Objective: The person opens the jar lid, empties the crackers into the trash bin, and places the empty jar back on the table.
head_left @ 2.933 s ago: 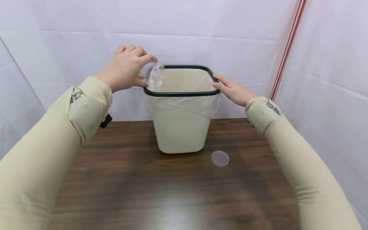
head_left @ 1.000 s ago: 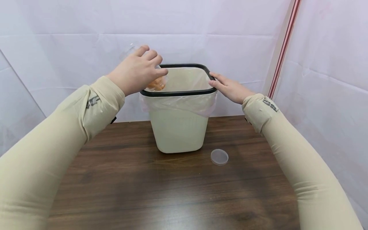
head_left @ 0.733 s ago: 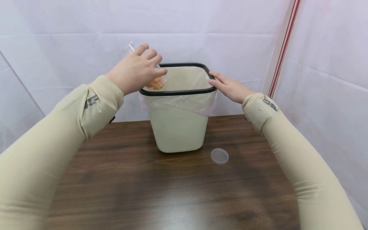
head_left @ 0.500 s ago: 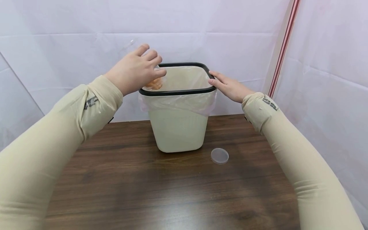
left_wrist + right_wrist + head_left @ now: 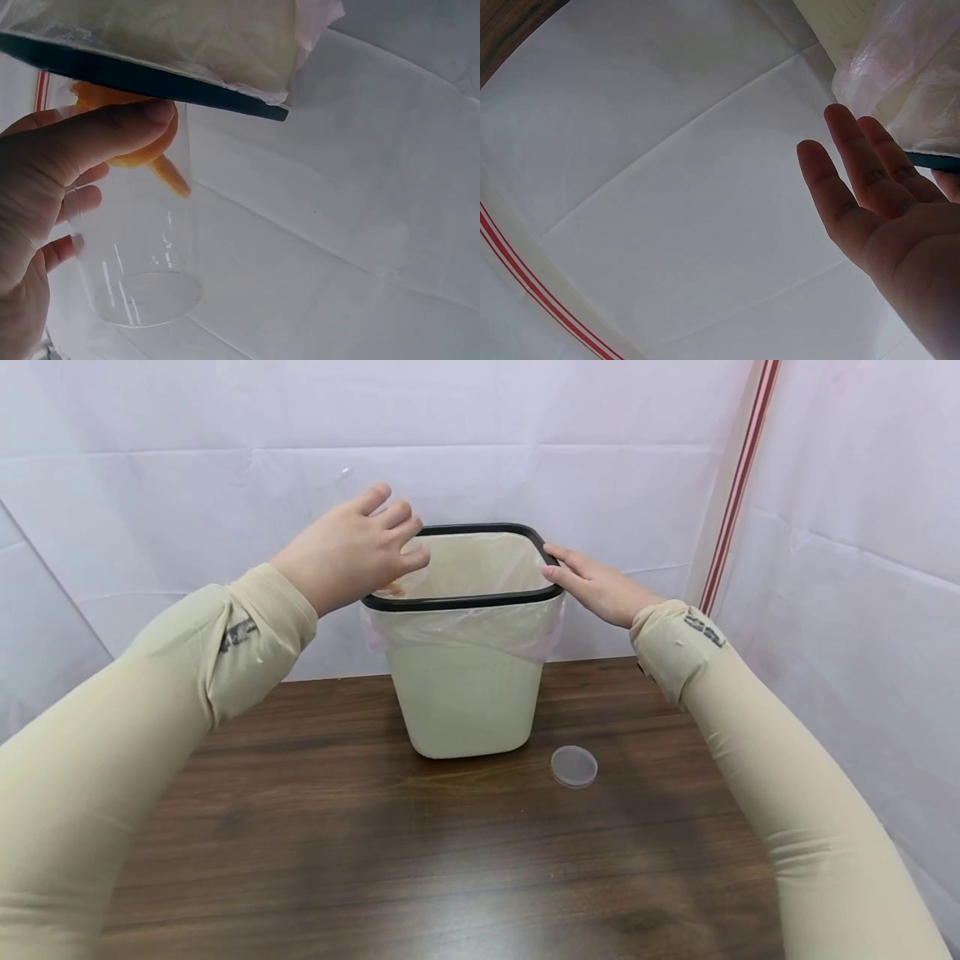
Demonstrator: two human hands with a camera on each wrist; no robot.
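Observation:
My left hand (image 5: pixel 352 550) grips a clear plastic cup (image 5: pixel 142 255), tipped over the left rim of a pale green trash bin (image 5: pixel 465 693). In the left wrist view the cup's mouth end is at the bin and its base points away from it. Curved orange pieces (image 5: pixel 142 156), peel-like, lie inside the cup toward its mouth. From the head the hand hides most of the cup. My right hand (image 5: pixel 600 591) rests on the bin's right rim, and three of its fingers show straight in the right wrist view.
A clear round lid (image 5: pixel 574 767) lies on the dark wooden table (image 5: pixel 450 852), right of the bin's base. A thin plastic liner (image 5: pixel 465 631) folds over the bin's black rim. White sheeting (image 5: pixel 480 410) hangs behind and at both sides.
Earlier my left hand was farther left, with the cup's ridged end over the rim. It has since tipped the cup, and less orange shows beside my hand now. My right hand stays put.

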